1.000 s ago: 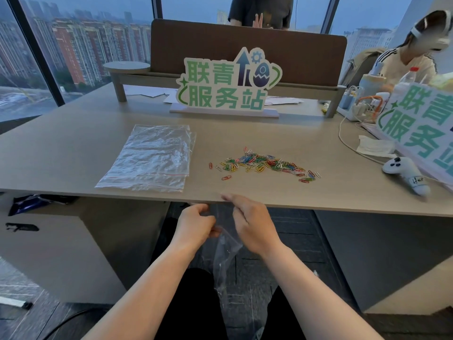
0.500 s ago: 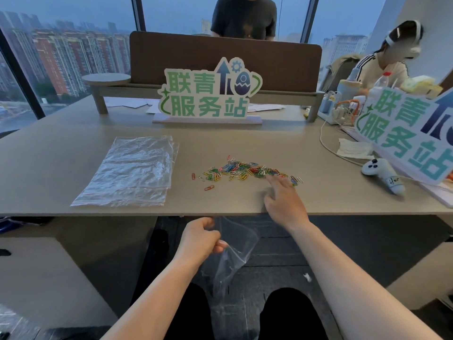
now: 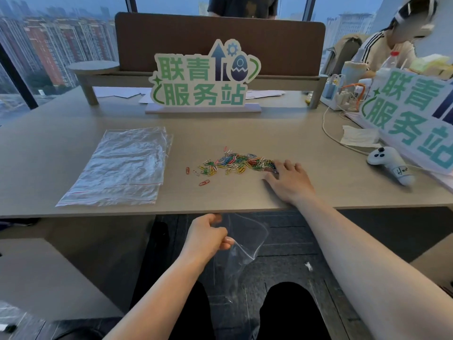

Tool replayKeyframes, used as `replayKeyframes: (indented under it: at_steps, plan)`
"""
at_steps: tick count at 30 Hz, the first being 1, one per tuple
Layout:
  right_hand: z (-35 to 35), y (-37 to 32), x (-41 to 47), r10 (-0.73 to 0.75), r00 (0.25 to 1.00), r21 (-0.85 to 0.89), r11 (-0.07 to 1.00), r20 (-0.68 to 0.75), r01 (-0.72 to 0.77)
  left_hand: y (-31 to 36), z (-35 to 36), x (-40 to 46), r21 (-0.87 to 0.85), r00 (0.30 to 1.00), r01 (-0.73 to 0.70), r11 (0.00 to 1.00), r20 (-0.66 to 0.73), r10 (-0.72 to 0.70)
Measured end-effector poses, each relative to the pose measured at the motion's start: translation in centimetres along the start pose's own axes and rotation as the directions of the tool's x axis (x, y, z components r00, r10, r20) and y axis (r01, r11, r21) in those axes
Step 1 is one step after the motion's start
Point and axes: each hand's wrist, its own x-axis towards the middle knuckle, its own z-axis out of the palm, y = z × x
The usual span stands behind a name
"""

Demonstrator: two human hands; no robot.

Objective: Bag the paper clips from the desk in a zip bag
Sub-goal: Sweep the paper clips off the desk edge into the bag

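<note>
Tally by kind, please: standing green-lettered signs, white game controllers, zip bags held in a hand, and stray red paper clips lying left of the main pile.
Green-lettered signs: 2
White game controller: 1
Zip bag held by left hand: 1
Stray red paper clips: 2
Total: 6

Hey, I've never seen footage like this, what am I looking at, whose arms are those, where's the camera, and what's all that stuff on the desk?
There is no machine here. The camera sits on a person's head and looks forward and down, so the two bare arms are that person's own.

The left hand is below the desk edge and pinches a clear zip bag that hangs open over the lap. The right hand lies flat on the desk, with its fingers touching the right end of a pile of coloured paper clips. A few clips lie loose at the left of the pile.

Left of the clips is a flat stack of spare zip bags. Behind stands a green sign. At the right lie a white controller, a cable and a second sign.
</note>
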Motion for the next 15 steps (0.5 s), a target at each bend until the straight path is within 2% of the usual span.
replayKeyframes:
  at_steps: [15]
  plan:
    - [1.6,-3.9,-3.7,-0.175,0.983,0.014,0.985,0.048,0.175,-0.1,0.3,0.1,0.0,1.0,-0.009,1.0,-0.007,0.009]
